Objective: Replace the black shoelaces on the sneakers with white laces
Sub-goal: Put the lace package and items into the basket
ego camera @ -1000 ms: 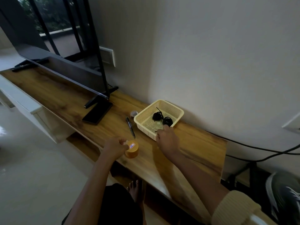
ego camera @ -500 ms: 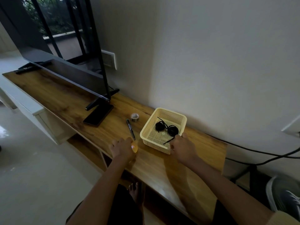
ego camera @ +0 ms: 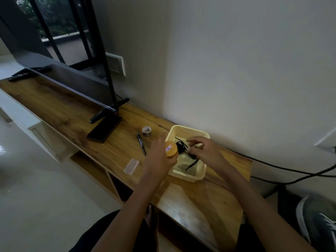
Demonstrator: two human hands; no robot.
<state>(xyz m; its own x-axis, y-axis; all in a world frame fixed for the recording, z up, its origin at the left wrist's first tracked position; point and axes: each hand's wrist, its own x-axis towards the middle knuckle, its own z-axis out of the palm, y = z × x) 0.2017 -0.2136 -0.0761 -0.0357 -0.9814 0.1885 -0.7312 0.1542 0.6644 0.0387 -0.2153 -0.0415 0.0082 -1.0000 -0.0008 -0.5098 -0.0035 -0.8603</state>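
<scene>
Black shoelaces (ego camera: 180, 147) lie coiled in a cream plastic basket (ego camera: 189, 176) on the wooden shelf top (ego camera: 196, 199). My right hand (ego camera: 206, 151) reaches into the basket, its thumb and curled fingers pinching one coil of black lace; a loose lace end (ego camera: 191, 165) trails below it. My left hand (ego camera: 159, 161) grips a round orange container (ego camera: 171, 150), raised over the basket's left rim. A grey sneaker (ego camera: 320, 222) with white stripes shows at the lower right, partly cut off. No white laces are in view.
A marker pen (ego camera: 141, 147), a tape roll (ego camera: 146, 131) and a small clear plastic box (ego camera: 131, 166) lie left of the basket. A television (ego camera: 72, 82) on a stand and a dark flat slab (ego camera: 104, 129) stand farther left. Cables (ego camera: 291, 171) run along the wall at the right.
My left hand lifted the orange container off the shelf top to the basket's rim. My right hand left the basket's near edge and closed on a lace coil.
</scene>
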